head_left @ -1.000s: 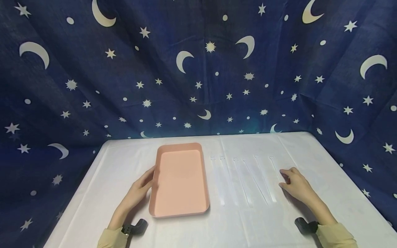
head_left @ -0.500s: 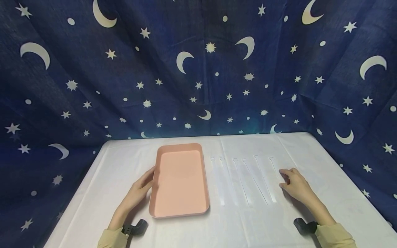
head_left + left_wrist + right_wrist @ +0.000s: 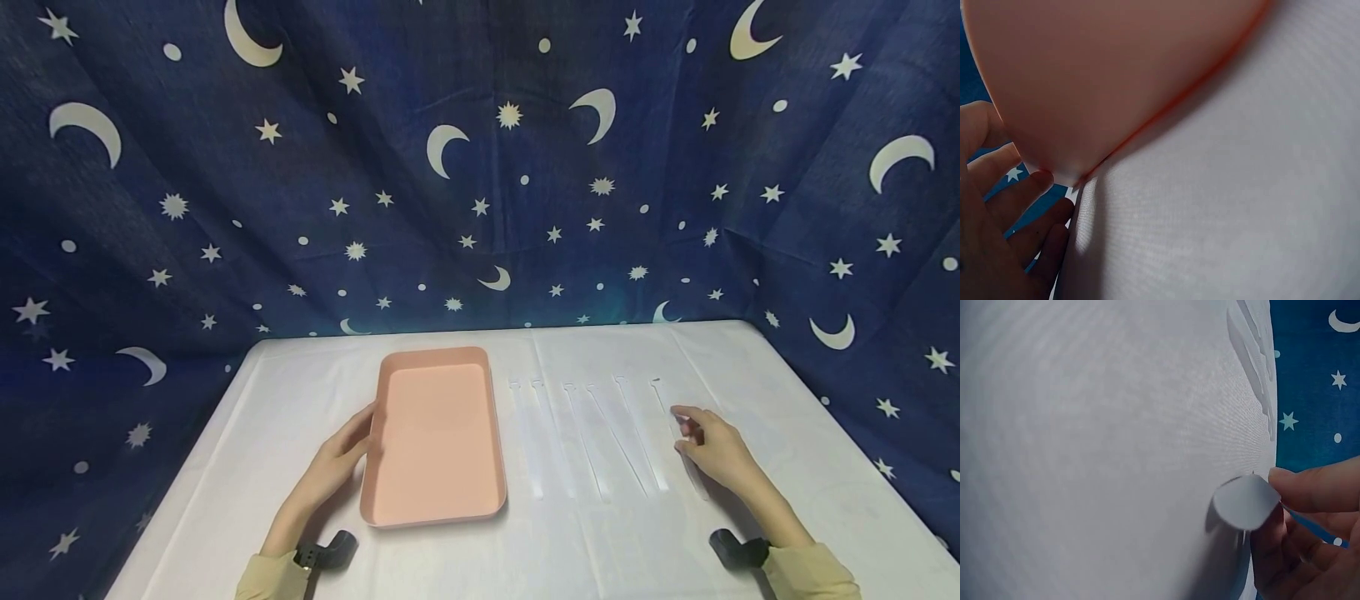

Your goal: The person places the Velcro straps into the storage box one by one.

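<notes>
In the head view, my left hand (image 3: pixel 335 461) rests against the left side of a shallow pink rectangular tray (image 3: pixel 438 521), its fingertips right at the rim. The left wrist view shows relaxed fingers (image 3: pixel 1016 194) beside the tray's outer wall (image 3: pixel 1104 75). At the right, my right hand (image 3: pixel 716 450) pinches a long, thin, whitish plastic piece (image 3: pixel 697 483) with a small head at its far end. Between thumb and fingers in the right wrist view, a broad rounded end of that piece (image 3: pixel 1247 503) shows, tilted over the cloth.
Several similar long pieces (image 3: pixel 633 433) lie roughly side by side between the tray and my right hand. A white cloth (image 3: pixel 585 550) covers the table. Behind it hangs a dark blue curtain (image 3: pixel 480 225) with moons and stars.
My right hand has shifted slightly left, and the piece at its fingers is tipped a little, showing more of its near end. My left hand and the tray have stayed put.
</notes>
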